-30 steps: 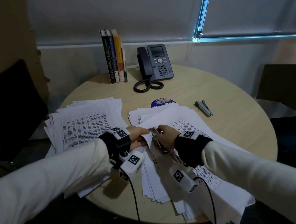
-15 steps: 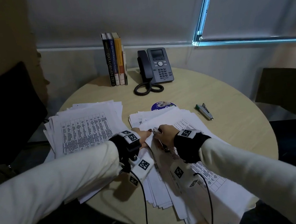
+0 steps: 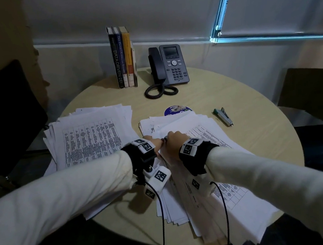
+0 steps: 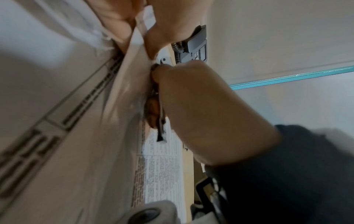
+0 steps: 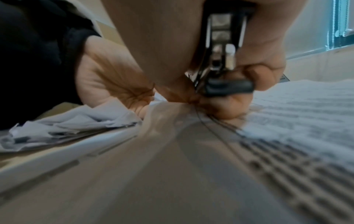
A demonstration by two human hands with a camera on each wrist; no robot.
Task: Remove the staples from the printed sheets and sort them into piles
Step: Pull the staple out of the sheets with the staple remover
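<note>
On table [image 3: 233, 99]: two paper piles [image 3: 91, 137]; left hand [image 3: 154, 142] pinches sheet; right hand [image 3: 173, 141] grips staple remover [image 5: 220, 60].

Office meeting room, seen from my seat.

I sit at a round wooden table [image 3: 222, 88] bearing a desk phone [image 3: 172, 64], upright business books [image 3: 122, 57], a stapler [image 3: 223, 116], and stacks of printed sheets [image 3: 91, 137]; dark chairs [image 3: 7, 109] flank it, and a roller blind [image 3: 275, 0] covers the window.
</note>
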